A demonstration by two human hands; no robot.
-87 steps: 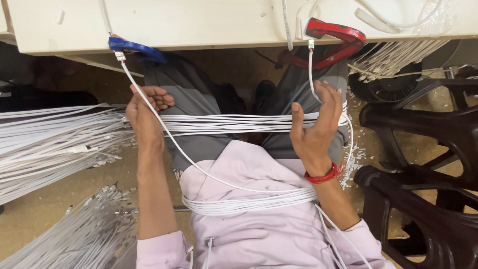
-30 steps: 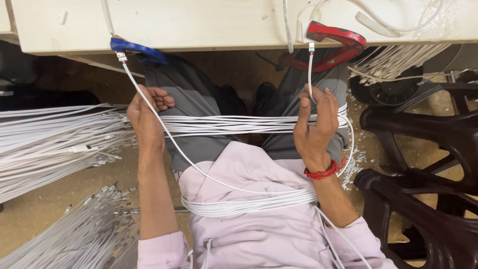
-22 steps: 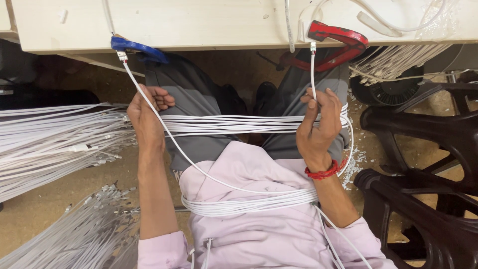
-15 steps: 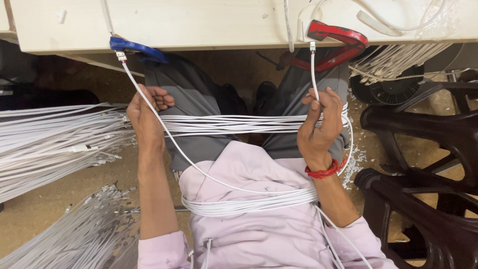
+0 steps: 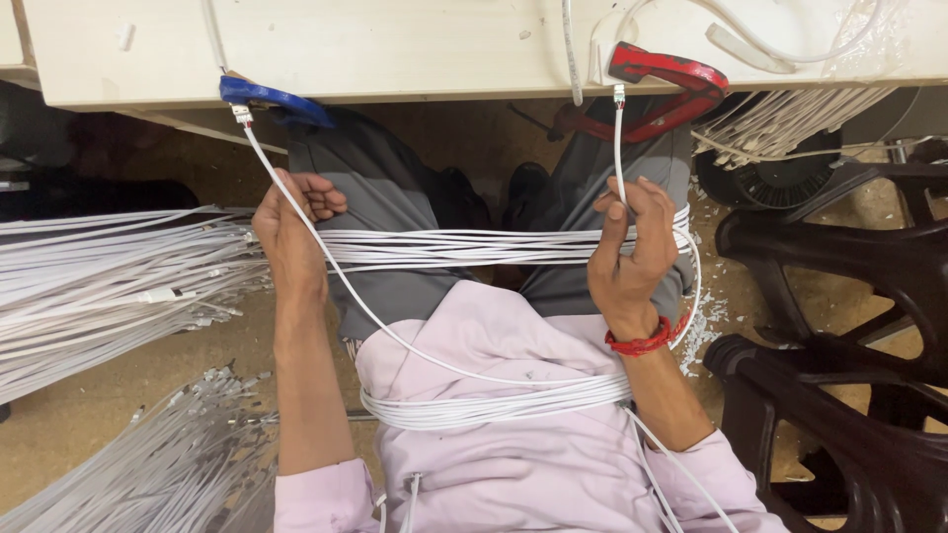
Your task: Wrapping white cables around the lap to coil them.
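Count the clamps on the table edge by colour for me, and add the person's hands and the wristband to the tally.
Blue clamp: 1
Red clamp: 1
Hands on the white cables: 2, left hand and right hand
Red wristband: 1
Total: 5

From where I stand, no packages, labels, signs or screens show anywhere here, neither on the counter (image 5: pixel 415 49) nor down on the floor (image 5: pixel 118 395).
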